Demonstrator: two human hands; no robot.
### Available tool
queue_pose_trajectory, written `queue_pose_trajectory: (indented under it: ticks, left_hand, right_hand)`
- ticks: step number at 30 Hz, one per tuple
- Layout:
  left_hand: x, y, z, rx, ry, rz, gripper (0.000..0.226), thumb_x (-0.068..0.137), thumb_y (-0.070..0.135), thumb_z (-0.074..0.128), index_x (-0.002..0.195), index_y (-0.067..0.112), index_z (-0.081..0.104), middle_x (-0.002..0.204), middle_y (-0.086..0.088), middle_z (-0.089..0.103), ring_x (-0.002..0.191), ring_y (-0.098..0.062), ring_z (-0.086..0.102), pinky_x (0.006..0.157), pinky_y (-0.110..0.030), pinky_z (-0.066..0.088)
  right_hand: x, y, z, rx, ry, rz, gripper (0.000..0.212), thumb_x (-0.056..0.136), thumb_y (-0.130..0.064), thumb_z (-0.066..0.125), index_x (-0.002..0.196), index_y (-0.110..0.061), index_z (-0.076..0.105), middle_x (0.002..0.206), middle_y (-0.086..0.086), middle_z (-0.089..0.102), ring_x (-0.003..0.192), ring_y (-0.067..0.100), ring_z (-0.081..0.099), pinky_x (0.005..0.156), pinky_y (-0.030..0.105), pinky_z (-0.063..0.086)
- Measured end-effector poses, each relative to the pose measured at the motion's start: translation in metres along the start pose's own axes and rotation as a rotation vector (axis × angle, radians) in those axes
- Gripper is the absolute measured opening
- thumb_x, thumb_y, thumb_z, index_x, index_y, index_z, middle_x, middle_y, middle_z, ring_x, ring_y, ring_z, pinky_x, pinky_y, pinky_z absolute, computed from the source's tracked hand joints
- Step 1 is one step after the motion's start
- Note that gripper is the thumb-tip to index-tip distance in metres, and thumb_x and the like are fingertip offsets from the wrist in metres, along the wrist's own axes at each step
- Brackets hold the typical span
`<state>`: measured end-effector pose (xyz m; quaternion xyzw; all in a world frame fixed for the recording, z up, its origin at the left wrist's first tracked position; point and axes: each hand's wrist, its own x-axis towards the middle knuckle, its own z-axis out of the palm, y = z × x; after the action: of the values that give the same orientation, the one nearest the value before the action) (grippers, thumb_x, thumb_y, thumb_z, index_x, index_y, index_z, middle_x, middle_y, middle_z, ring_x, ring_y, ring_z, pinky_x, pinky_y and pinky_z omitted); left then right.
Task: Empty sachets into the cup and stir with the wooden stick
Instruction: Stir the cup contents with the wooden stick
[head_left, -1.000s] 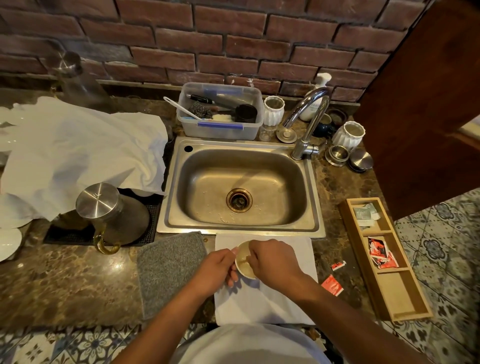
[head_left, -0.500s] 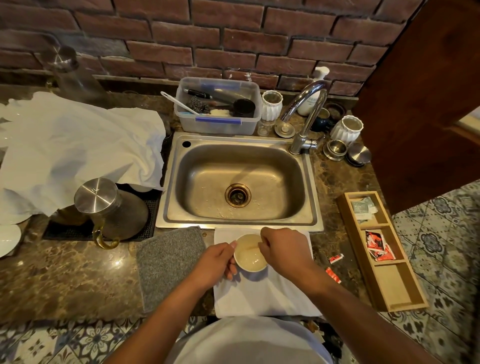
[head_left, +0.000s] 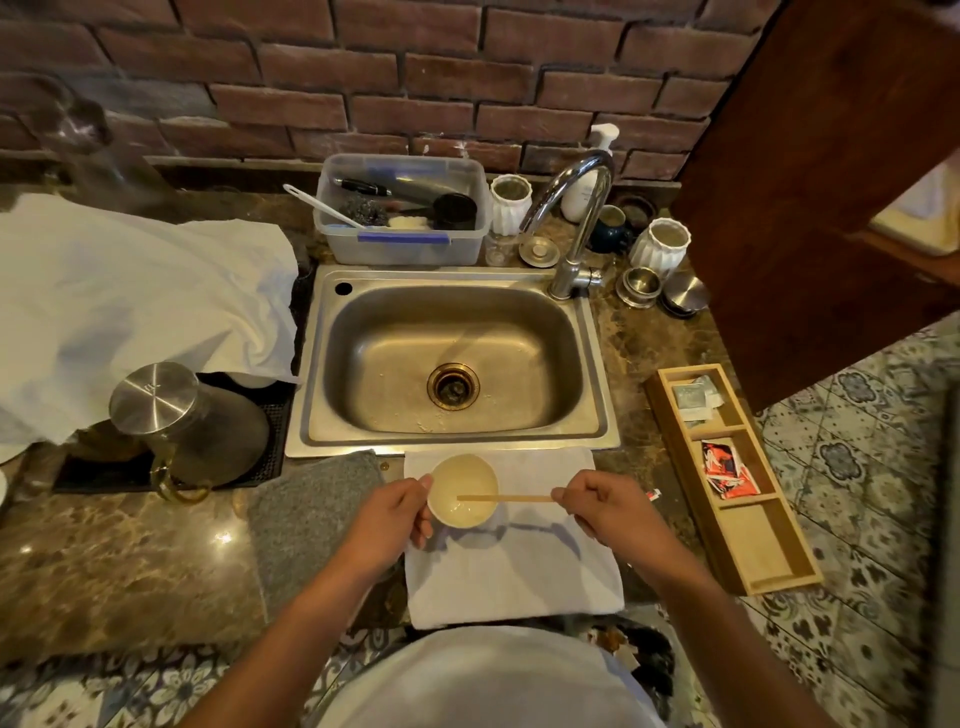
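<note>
Since a moment ago we are drawing our right hand (head_left: 605, 506) rightward, pinching the wooden stick (head_left: 505, 498) level, its tip over the cup (head_left: 462, 491) our left hand (head_left: 397, 512) is gripping.

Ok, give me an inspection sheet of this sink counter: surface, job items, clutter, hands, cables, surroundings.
Surface: dark marble counter; white cloth in front of the steel sink, grey mat beside it.
Job's things: cup on the white cloth; wooden stick lying level, its tip over the cup; red sachets in the wooden tray.
Clutter: plastic tub of utensils, white ribbed jars, steel kettle, soap dispenser.
Hands: left hand steadies the cup; right hand pinches the stick's end.
Cables: nothing seen.
Surroundings: brick wall, patterned floor tiles, wooden panel.
</note>
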<state>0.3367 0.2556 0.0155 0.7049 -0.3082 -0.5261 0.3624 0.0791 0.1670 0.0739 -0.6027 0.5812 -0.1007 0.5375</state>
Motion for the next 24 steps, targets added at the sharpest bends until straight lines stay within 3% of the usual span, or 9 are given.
queue_pose_trajectory:
  ticks: [3,7,12,16,21,24]
  left_hand:
    - [-0.002,0.0,0.007,-0.002,0.02,0.009,0.044,0.104,0.028,0.049,0.071,0.001,0.061,0.056,-0.008,0.063,0.05,-0.018,0.057,0.054,-0.026,0.047]
    - [-0.005,0.002,0.018,0.02,0.075,0.012,0.045,0.103,0.028,0.051,0.077,-0.007,0.061,0.056,-0.008,0.066,0.048,-0.016,0.058,0.048,-0.022,0.045]
    - [-0.005,0.0,0.028,0.018,0.145,-0.004,0.043,0.103,0.028,0.05,0.078,-0.005,0.06,0.053,-0.005,0.064,0.047,-0.015,0.058,0.044,-0.023,0.043]
    - [-0.003,-0.005,0.035,-0.019,0.188,-0.02,0.041,0.103,0.028,0.05,0.076,-0.001,0.059,0.053,-0.007,0.062,0.045,-0.015,0.056,0.043,-0.024,0.042]
    - [-0.004,-0.003,0.037,0.051,0.229,-0.031,0.043,0.104,0.032,0.047,0.08,0.0,0.06,0.058,-0.009,0.063,0.045,-0.012,0.058,0.046,-0.027,0.042]
    - [-0.006,0.0,0.044,0.047,0.266,-0.031,0.042,0.104,0.031,0.047,0.08,-0.001,0.059,0.06,-0.013,0.061,0.042,-0.01,0.055,0.046,-0.029,0.042]
  right_hand:
    - [-0.004,0.002,-0.012,0.045,-0.017,0.033,0.029,0.096,-0.028,0.067,0.072,-0.012,0.069,0.057,-0.005,0.059,0.05,0.002,0.053,0.057,0.024,0.042]
    - [-0.005,0.004,-0.03,0.283,-0.086,0.046,0.028,0.098,-0.024,0.065,0.076,-0.006,0.065,0.053,0.001,0.049,0.043,0.009,0.038,0.047,0.024,0.031]
    - [0.0,0.02,-0.036,0.247,-0.107,0.01,0.027,0.097,-0.026,0.067,0.075,-0.01,0.069,0.055,0.004,0.053,0.044,0.01,0.043,0.048,0.025,0.037]
    - [0.004,0.04,-0.034,0.064,-0.097,-0.026,0.031,0.093,-0.037,0.069,0.072,-0.015,0.071,0.065,0.01,0.066,0.06,0.02,0.059,0.062,0.039,0.046]
    - [0.004,0.05,-0.034,0.074,-0.193,0.013,0.026,0.09,-0.037,0.067,0.076,-0.017,0.075,0.058,0.005,0.065,0.053,0.019,0.054,0.056,0.042,0.042]
    - [0.002,0.055,-0.041,0.199,-0.276,0.017,0.024,0.093,-0.029,0.066,0.079,-0.012,0.076,0.056,0.006,0.059,0.046,0.018,0.044,0.048,0.036,0.032]
